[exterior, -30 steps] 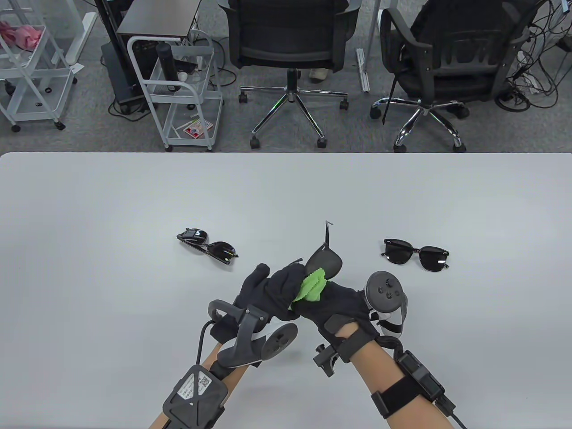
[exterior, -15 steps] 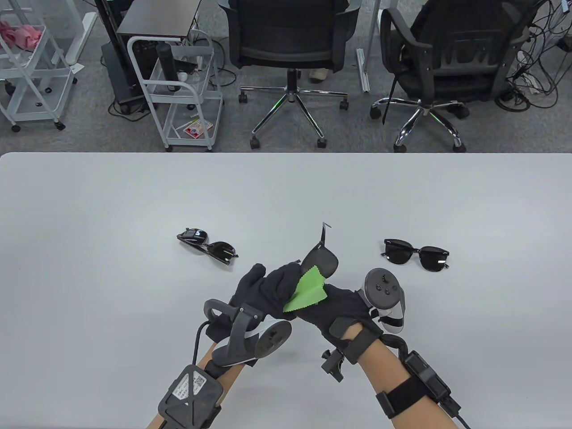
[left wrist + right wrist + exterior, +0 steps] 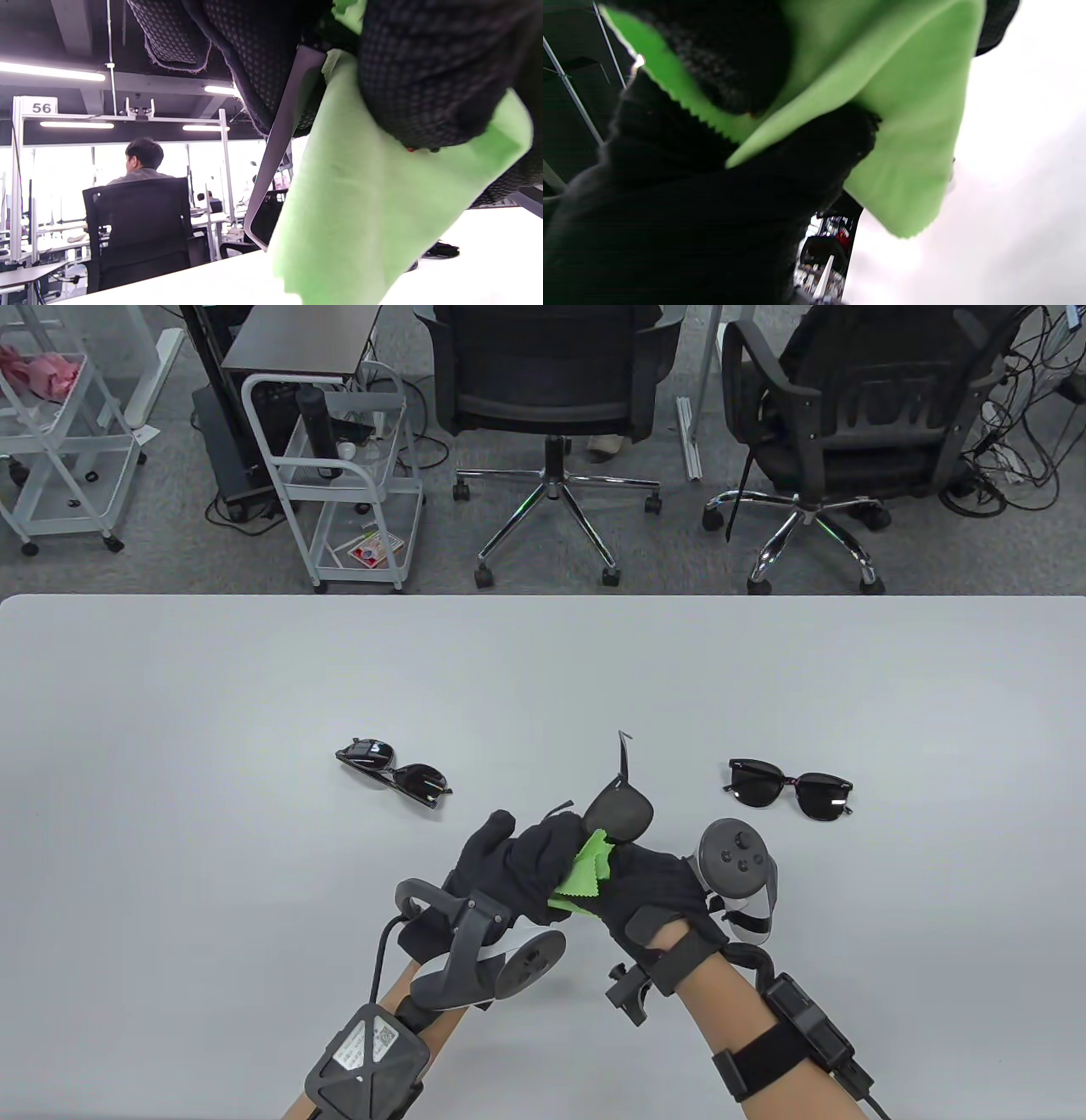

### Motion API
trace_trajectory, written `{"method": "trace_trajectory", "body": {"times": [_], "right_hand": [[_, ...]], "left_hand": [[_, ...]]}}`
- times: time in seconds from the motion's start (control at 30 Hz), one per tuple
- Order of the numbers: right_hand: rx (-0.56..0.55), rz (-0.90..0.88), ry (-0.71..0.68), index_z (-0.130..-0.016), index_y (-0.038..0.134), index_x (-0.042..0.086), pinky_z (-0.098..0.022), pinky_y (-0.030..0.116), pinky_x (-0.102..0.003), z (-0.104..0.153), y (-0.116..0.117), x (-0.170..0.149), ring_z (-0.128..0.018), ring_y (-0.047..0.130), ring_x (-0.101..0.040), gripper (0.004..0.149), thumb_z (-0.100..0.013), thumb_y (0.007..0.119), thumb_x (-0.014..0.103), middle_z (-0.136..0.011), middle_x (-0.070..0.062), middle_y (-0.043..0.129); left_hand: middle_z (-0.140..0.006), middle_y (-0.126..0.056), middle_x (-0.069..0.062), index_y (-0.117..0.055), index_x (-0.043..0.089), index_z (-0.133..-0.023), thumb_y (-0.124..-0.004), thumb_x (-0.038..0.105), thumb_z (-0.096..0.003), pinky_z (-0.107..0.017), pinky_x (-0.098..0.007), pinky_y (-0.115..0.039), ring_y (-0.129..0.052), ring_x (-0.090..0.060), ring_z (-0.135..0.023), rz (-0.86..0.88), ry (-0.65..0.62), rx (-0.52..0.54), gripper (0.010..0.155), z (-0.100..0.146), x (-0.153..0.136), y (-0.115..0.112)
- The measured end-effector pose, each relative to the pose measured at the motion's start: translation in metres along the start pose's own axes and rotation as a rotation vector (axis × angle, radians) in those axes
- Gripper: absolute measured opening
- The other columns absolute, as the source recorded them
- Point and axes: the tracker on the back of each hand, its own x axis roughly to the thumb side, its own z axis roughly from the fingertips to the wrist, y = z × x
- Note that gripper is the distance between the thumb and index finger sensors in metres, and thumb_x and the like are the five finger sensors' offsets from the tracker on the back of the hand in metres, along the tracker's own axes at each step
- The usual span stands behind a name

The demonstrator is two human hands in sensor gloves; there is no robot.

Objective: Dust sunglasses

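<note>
Above the near middle of the table, my left hand point(image 3: 530, 861) grips a pair of dark sunglasses point(image 3: 622, 808) held upright; one lens and a raised temple arm show beyond the gloves. My right hand point(image 3: 632, 878) pinches a green cloth point(image 3: 581, 875) against the glasses between the two hands. In the left wrist view the green cloth point(image 3: 365, 203) hangs beside a grey temple arm point(image 3: 280, 144) under the fingers point(image 3: 424, 84). In the right wrist view the cloth point(image 3: 882, 101) is folded around a gloved fingertip point(image 3: 738, 63). The second lens is hidden by the gloves.
Two more pairs of sunglasses lie on the white table point(image 3: 170, 814): one point(image 3: 394, 774) to the left, one point(image 3: 791, 786) to the right. Beyond the far edge stand two office chairs point(image 3: 551, 390) and wire carts point(image 3: 339, 475).
The cloth, spread flatter half a second ago, is bunched tighter between the hands. The held sunglasses shifted slightly right and toward me; both hands stay together.
</note>
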Motion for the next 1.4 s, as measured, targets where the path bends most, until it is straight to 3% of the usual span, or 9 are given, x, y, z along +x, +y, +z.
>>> {"method": "trace_trajectory", "body": {"times": [0.17,0.33,0.43,0.53,0.63,0.9,1.0,1.13,1.4], "right_hand": [[-0.030,-0.015,-0.006,-0.068,0.094,0.017,-0.058,0.073,-0.060,0.000,0.000,-0.002,-0.056,0.108,-0.025,0.041,-0.041,0.088,0.048,-0.060,0.001,0.106],[0.101,-0.166,0.049,-0.081,0.088,0.013,-0.059,0.068,-0.064,-0.001,0.004,-0.012,-0.072,0.100,-0.033,0.044,-0.044,0.084,0.035,-0.077,-0.005,0.100],[0.064,-0.099,0.038,-0.079,0.087,0.015,-0.059,0.069,-0.063,-0.002,0.004,-0.008,-0.070,0.101,-0.030,0.043,-0.039,0.090,0.029,-0.074,-0.002,0.100],[-0.007,-0.031,0.019,-0.071,0.092,0.018,-0.058,0.072,-0.060,-0.001,0.001,-0.004,-0.060,0.106,-0.025,0.039,-0.037,0.096,0.038,-0.064,0.002,0.104],[-0.028,-0.016,-0.004,-0.069,0.094,0.017,-0.058,0.073,-0.060,0.000,-0.001,-0.003,-0.056,0.108,-0.025,0.043,-0.042,0.085,0.048,-0.061,0.001,0.106],[0.071,-0.038,0.043,-0.079,0.087,0.014,-0.058,0.070,-0.062,-0.002,0.003,-0.008,-0.067,0.102,-0.030,0.043,-0.039,0.091,0.029,-0.073,-0.002,0.100],[-0.019,0.019,0.015,-0.072,0.091,0.017,-0.057,0.073,-0.060,0.000,0.000,-0.002,-0.059,0.106,-0.025,0.040,-0.038,0.095,0.038,-0.064,0.001,0.104],[-0.022,-0.026,0.002,-0.070,0.093,0.015,-0.057,0.073,-0.060,0.001,0.000,-0.004,-0.057,0.107,-0.026,0.045,-0.044,0.080,0.049,-0.062,0.000,0.105],[0.080,-0.050,0.055,-0.080,0.087,0.013,-0.058,0.069,-0.063,-0.001,0.004,-0.010,-0.068,0.102,-0.031,0.044,-0.040,0.089,0.030,-0.074,-0.004,0.100]], "left_hand": [[-0.098,-0.076,0.014,-0.052,0.030,-0.104,-0.096,0.059,-0.0190,-0.074,-0.038,-0.075,-0.106,0.007,-0.060,0.014,0.011,-0.006,0.100,-0.002,0.000,-0.001],[-0.098,-0.076,0.014,-0.052,0.031,-0.104,-0.097,0.058,-0.0195,-0.074,-0.039,-0.074,-0.105,0.006,-0.061,-0.011,0.016,-0.021,0.099,0.000,-0.005,-0.005],[-0.098,-0.076,0.016,-0.052,0.032,-0.104,-0.097,0.059,-0.0197,-0.074,-0.039,-0.074,-0.106,0.007,-0.060,0.000,0.019,-0.016,0.099,0.000,-0.005,-0.005],[-0.098,-0.076,0.015,-0.052,0.031,-0.104,-0.096,0.060,-0.0194,-0.074,-0.038,-0.074,-0.105,0.008,-0.060,0.014,0.016,-0.005,0.100,-0.001,-0.002,-0.003],[-0.098,-0.076,0.016,-0.052,0.031,-0.104,-0.096,0.059,-0.0182,-0.074,-0.038,-0.074,-0.105,0.008,-0.059,0.052,0.031,-0.024,0.100,-0.004,-0.003,-0.006],[-0.098,-0.076,0.016,-0.052,0.032,-0.104,-0.097,0.059,-0.0187,-0.075,-0.038,-0.074,-0.105,0.007,-0.059,0.011,0.024,-0.038,0.100,-0.002,-0.004,-0.009],[-0.098,-0.076,0.015,-0.052,0.031,-0.104,-0.097,0.059,-0.0187,-0.074,-0.038,-0.074,-0.105,0.008,-0.059,0.028,0.019,-0.020,0.100,-0.003,-0.002,-0.005],[-0.098,-0.076,0.015,-0.052,0.031,-0.104,-0.096,0.060,-0.0181,-0.074,-0.038,-0.075,-0.105,0.008,-0.058,0.032,0.024,-0.026,0.100,-0.004,-0.003,-0.005],[-0.098,-0.075,0.016,-0.052,0.032,-0.103,-0.097,0.062,-0.0188,-0.074,-0.038,-0.074,-0.105,0.007,-0.058,0.000,0.013,-0.047,0.100,-0.002,-0.005,-0.009]]}}
